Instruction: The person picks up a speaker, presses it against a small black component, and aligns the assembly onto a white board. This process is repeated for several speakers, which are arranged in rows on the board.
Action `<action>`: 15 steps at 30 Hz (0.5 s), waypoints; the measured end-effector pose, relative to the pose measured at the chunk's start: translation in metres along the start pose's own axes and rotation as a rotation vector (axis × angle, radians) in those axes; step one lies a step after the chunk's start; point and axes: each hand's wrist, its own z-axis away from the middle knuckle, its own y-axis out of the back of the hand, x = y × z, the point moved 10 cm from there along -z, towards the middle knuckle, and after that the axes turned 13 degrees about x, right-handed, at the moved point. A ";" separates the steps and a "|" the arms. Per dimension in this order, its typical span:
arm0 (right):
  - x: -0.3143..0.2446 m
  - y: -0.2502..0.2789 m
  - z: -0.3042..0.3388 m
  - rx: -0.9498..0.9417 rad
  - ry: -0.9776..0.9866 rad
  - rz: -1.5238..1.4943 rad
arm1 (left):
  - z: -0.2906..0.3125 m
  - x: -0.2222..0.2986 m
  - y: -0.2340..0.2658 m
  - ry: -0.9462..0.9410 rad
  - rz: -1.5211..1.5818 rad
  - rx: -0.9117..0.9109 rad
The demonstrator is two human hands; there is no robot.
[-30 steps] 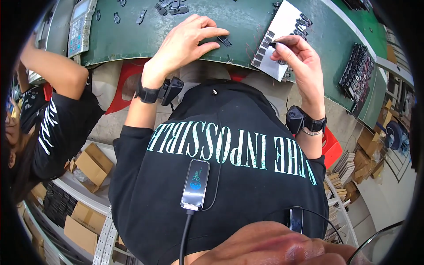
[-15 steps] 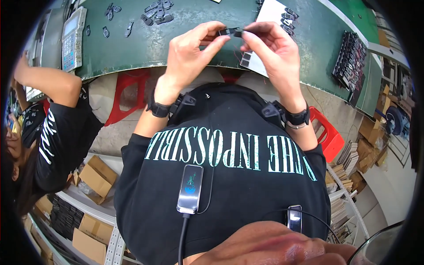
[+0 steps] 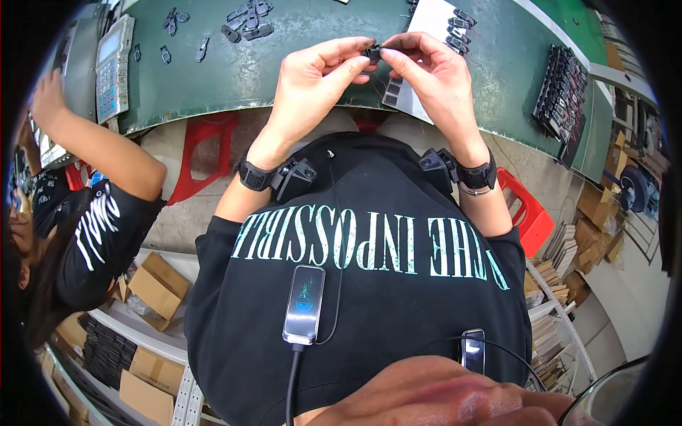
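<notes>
A small black plastic piece [image 3: 373, 52] is held above the near part of the green table [image 3: 213, 78], between both my hands. My left hand [image 3: 309, 82] pinches its left side with thumb and fingers. At its right side, the thumb and index finger of my right hand [image 3: 442, 82] are closed on it. My fingertips cover much of the piece, so its exact kind cannot be told. Beyond my right hand, several small black parts with thin red wires [image 3: 458, 32] lie on a white sheet [image 3: 428, 21]. Small dark squares [image 3: 393, 91] sit on its near end.
Loose black plastic pieces [image 3: 250, 20] lie in a heap at the table's far side, with a few scattered leftward. A grey keypad device [image 3: 114, 67] stands at left, near a co-worker's arm [image 3: 106, 145]. Rows of black parts [image 3: 561, 92] stand at right. Red stools [image 3: 526, 220] flank me.
My hands have come closer together, and the dark pieces between them now appear as one compact piece. The co-worker's arm at left has shifted, its hand now raised.
</notes>
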 end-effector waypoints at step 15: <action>-0.010 -0.004 0.001 -0.012 0.217 0.256 | 0.004 -0.008 0.003 0.033 -0.120 -0.087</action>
